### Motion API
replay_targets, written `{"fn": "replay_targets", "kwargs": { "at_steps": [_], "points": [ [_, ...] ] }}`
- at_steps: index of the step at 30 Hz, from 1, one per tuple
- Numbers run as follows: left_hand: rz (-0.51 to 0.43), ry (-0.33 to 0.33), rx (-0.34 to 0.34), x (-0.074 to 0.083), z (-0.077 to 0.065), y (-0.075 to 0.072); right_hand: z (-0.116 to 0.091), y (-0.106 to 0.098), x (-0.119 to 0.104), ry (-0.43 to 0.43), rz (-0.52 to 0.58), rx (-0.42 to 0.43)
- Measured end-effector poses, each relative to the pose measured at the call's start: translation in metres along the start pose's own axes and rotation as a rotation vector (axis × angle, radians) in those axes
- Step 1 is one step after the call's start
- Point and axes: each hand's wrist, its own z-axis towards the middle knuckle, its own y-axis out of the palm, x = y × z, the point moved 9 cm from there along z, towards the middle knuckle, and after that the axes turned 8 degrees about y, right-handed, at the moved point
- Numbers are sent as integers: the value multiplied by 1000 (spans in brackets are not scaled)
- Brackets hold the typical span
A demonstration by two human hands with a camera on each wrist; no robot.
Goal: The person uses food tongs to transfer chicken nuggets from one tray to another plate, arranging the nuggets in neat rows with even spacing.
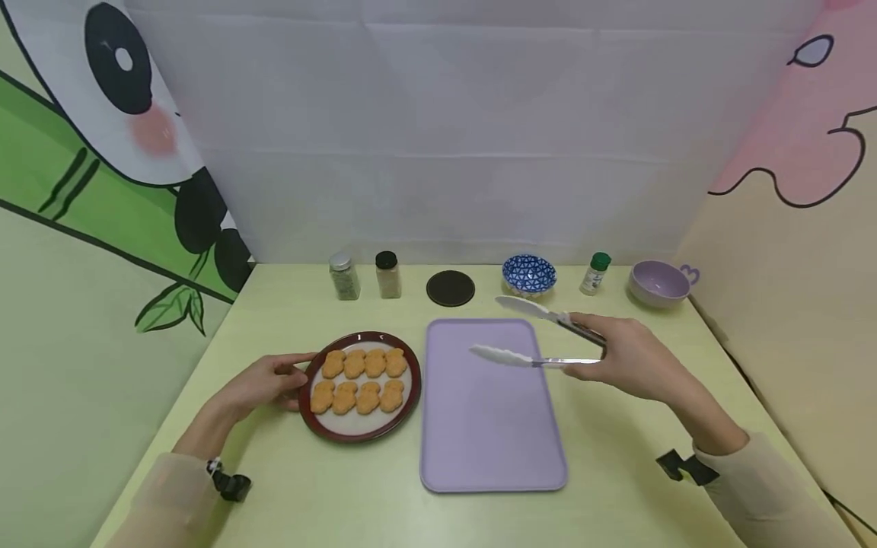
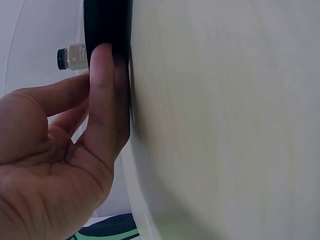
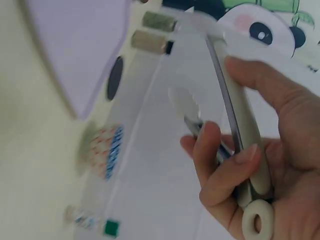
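A round plate (image 1: pixel 351 439) with a dark red-brown rim bears two rows of golden-brown, animal-shaped nuggets or cookies (image 1: pixel 368 397). My left hand (image 1: pixel 256 387) holds its left rim, thumb on top; in the left wrist view that hand (image 2: pixel 82 145) has its fingers along the plate's dark underside (image 2: pixel 107 25). Serving tongs (image 1: pixel 565 361) with pale tips are in my right hand (image 1: pixel 626 358), their arms spread with nothing between them. They hang over the upper right of a lilac tray (image 1: pixel 489 426). Up close, my right hand (image 3: pixel 295 130) wraps round the tongs' pale handle (image 3: pixel 245 120).
Along the back stand a jar of green herbs (image 1: pixel 345 278), a black-capped seasoning jar (image 1: pixel 388 276), a black round coaster (image 1: pixel 450 288), a blue patterned bowl (image 1: pixel 529 274), a green-capped bottle (image 1: pixel 594 274) and a purple handled bowl (image 1: pixel 659 285). Walls enclose the table's back and sides.
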Motion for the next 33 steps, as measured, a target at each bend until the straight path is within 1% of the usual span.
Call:
{"fn": "replay_targets", "kwargs": {
  "at_steps": [3,6,9,12,15,19,22,25,29,33],
  "points": [
    [15,3,7,-3,-7,-6,-6,3,37,127,8,48],
    [33,11,18,-4,-15,-13,-6,11,65,217,29,81],
    [42,12,31,-5,-21,-19,-1,28,88,291,76,82],
    [31,2,40,-7,-24,-20,5,48,103,344,124,63],
    [18,-7,43,-9,-25,-19,10,64,109,363,143,50],
    [7,-18,48,-10,-24,-16,13,76,114,378,90,59],
    [3,-14,46,-10,-24,-14,12,79,117,397,26,78],
    [2,-9,47,-9,-26,-14,11,80,119,411,-20,74],
    [-5,-16,51,-9,-27,-15,10,85,120,408,-28,39],
    [-11,-20,49,-10,-26,-16,10,87,121,398,-27,26]
  ]
}}
